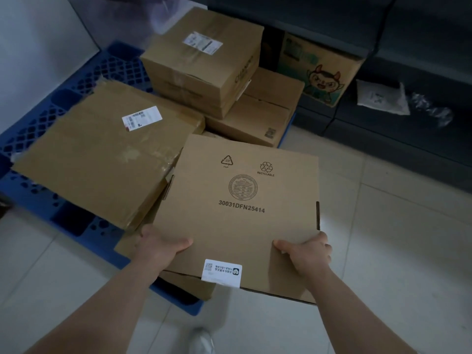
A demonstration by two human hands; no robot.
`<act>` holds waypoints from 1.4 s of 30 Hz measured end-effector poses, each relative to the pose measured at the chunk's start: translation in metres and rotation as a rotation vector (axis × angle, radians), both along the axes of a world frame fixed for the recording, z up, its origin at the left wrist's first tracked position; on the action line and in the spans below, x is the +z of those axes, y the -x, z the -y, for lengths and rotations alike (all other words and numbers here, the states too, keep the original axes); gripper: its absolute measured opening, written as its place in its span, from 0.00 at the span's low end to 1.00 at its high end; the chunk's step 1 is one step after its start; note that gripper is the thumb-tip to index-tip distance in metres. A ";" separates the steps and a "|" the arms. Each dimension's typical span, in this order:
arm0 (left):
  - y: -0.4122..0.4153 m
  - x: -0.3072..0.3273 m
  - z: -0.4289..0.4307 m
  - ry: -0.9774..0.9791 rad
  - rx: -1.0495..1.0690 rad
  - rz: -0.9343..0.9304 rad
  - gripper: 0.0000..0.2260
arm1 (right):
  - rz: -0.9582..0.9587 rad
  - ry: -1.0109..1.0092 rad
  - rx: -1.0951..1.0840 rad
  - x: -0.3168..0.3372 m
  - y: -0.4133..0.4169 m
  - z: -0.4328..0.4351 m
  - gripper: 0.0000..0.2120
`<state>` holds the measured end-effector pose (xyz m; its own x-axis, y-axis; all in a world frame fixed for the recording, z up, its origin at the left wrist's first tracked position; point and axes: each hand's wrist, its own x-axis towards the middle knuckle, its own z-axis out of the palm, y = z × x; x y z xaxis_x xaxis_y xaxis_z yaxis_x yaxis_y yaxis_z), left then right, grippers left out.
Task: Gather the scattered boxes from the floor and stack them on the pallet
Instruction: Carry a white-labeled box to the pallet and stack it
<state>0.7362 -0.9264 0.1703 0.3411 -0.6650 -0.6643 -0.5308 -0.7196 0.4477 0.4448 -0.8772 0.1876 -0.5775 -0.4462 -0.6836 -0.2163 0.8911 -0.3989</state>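
The flat cardboard box (pixel 242 200), printed with recycling marks and a code, is held level over the near right corner of the blue pallet (pixel 76 80), its right half jutting out past the pallet's edge above the tiled floor (pixel 383 226). The left hand (pixel 161 245) grips the box's near left corner and the right hand (pixel 306 251) its near right corner, each with the thumb laid on top and the fingers tucked out of sight beneath. Under it, on that same pallet corner, another brown box (pixel 189 284) shows at the edge. A wide flat box (pixel 102 154) with a white label lies across the pallet's middle, its right edge just beside the held one. At the pallet's far right a taller taped box (pixel 201 62) sits on a lower box (pixel 255 116). Bare blue grid shows along the pallet's left and far sides, up to the white wall (pixel 38 47). Right of the pallet the floor tiles lie open as far as dark furniture (pixel 408 60), which carries a cartoon-printed carton (pixel 319 70), a white bag (pixel 380 98) and crumpled clear plastic (pixel 431 108).
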 end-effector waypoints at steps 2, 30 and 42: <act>-0.009 -0.007 0.021 -0.019 -0.028 0.006 0.55 | 0.008 -0.012 -0.021 -0.009 -0.011 0.013 0.46; 0.028 -0.085 0.104 0.023 -0.270 0.227 0.45 | 0.204 0.042 -0.088 -0.122 -0.047 0.107 0.43; 0.012 -0.087 0.140 -0.034 -0.385 0.446 0.52 | 0.398 0.133 -0.204 -0.139 -0.027 0.106 0.35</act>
<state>0.7242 -1.0667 0.0830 0.3307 -0.7770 -0.5356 -0.8883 -0.4480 0.1015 0.4718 -0.9830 0.0482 -0.3671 -0.4495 -0.8144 0.1505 0.8353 -0.5288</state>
